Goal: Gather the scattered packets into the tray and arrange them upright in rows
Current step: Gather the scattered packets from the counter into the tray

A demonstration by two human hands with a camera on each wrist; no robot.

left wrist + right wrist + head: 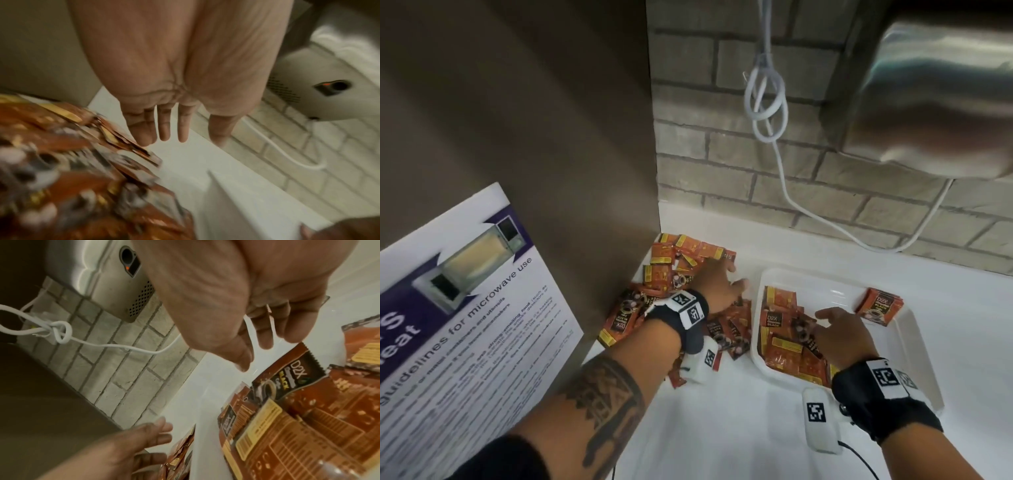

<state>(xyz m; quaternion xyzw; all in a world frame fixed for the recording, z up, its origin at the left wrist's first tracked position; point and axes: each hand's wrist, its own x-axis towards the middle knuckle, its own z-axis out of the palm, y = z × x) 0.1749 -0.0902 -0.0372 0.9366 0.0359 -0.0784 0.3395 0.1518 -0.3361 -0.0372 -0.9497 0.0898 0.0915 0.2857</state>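
Right hand (pixel 839 334): fingers loosely spread, gripping nothing, hovering over a jumble of orange-and-black foil packets (pixel 787 346) lying flat inside the shallow white plastic tray (pixel 914 329). Left hand (pixel 719 284): fingers straight and extended, holding nothing, reaching over the scattered heap of orange foil packets (pixel 671 274) lying on the white countertop (pixel 722 428) left of the tray. One small packet stack (pixel 878 306) is leaning at the tray's far right corner. Knotted white cable (pixel 767 99) is hanging against the grey brick wall (pixel 722 164) behind.
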